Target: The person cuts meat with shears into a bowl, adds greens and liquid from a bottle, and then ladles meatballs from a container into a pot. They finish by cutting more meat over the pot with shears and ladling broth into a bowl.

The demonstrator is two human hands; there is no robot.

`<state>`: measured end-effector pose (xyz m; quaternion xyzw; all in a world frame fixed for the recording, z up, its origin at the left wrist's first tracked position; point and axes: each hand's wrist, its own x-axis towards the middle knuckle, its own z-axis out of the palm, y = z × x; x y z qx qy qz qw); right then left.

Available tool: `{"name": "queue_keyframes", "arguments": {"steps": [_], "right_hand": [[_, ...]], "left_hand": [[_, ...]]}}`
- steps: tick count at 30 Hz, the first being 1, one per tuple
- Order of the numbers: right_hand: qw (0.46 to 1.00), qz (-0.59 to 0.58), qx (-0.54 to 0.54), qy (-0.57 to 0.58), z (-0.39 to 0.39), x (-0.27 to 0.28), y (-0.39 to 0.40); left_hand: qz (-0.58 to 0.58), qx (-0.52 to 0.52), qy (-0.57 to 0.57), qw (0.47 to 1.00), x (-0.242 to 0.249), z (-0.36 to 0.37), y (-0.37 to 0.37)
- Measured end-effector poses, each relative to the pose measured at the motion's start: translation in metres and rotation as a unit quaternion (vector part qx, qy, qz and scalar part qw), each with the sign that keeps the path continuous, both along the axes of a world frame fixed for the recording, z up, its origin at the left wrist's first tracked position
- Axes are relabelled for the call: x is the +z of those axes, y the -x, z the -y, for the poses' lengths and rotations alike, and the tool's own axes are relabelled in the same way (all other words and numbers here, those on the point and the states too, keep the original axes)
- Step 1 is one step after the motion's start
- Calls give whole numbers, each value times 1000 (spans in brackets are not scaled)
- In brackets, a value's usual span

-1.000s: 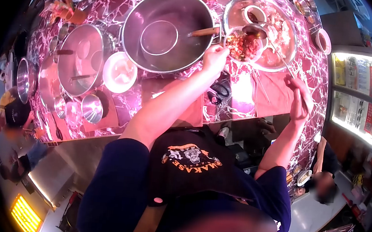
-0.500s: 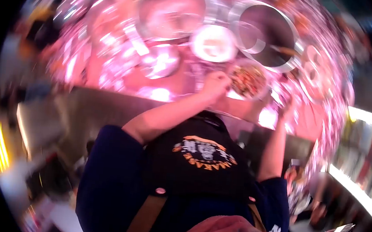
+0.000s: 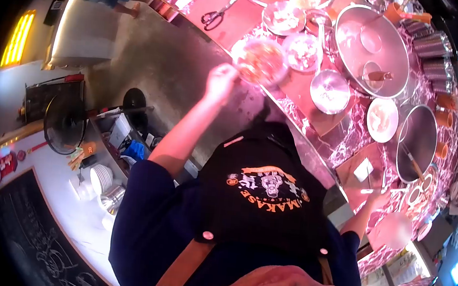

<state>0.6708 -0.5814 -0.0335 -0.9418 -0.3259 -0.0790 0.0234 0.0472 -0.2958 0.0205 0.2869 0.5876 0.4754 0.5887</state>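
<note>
Far left on the table [image 3: 326,149]: scissors [image 3: 218,14] lay on a mat [image 3: 239,27], clear of the bowl [image 3: 281,75]. Left hand [image 3: 222,82] was closed on the bowl's rim at its near-left side, fingers curled; thumb placement was too blurred to call. Bowl was seen over the table edge, partly past it, loaded with reddish food [image 3: 260,61]. Whether its base was supported could not be told. One-sided grip was judged prone to tipping: a firm pinch, a level rim and slow handling were called for, with the weight best taken from below by a second hand.

Right of the bowl, a small bowl [image 3: 300,70] was set close beside it, then a steel bowl [image 3: 328,94]; clearance there was judged tight, so a bump was to be guarded against. Further right: big pot [image 3: 342,71], white bowl [image 3: 371,114] just below it. Right hand [image 3: 381,200] was found well apart from the bowl, near the deep pot [image 3: 420,132]; blurred, so grip or contents could not be told.
</note>
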Motion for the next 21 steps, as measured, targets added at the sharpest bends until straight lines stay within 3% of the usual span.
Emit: {"name": "queue_keyframes", "arguments": {"steps": [3, 5, 7, 9, 11, 13, 15, 17, 20, 21], "right_hand": [[981, -99, 49, -157, -32, -17, 40], [947, -220, 147, -185, -56, -35, 71], [903, -373, 146, -151, -92, -33, 128], [862, -457, 192, -107, -146, 2, 205], [810, -525, 247, -83, -180, 0, 249], [791, -539, 286, -47, -221, 26, 300], [768, -564, 293, -82, -248, 25, 337], [771, -564, 282, -88, -269, 25, 372], [779, -535, 306, -117, -280, 26, 422], [789, -511, 317, -125, -280, 21, 439]], "left_hand": [[10, 52, -23, 998, -15, -30, 46], [27, 110, -30, 993, -27, -52, 64], [25, 115, -15, 993, -41, -71, 77], [62, 139, -33, 988, -46, -90, 83], [70, 154, -18, 986, -54, -109, 82], [83, 149, -18, 985, -66, -130, 79], [124, 157, 5, 980, -62, -149, 72], [150, 137, 15, 979, -63, -170, 73], [173, 74, 18, 982, -111, -192, 93], [203, 44, 16, 978, -101, -201, 101]]}}
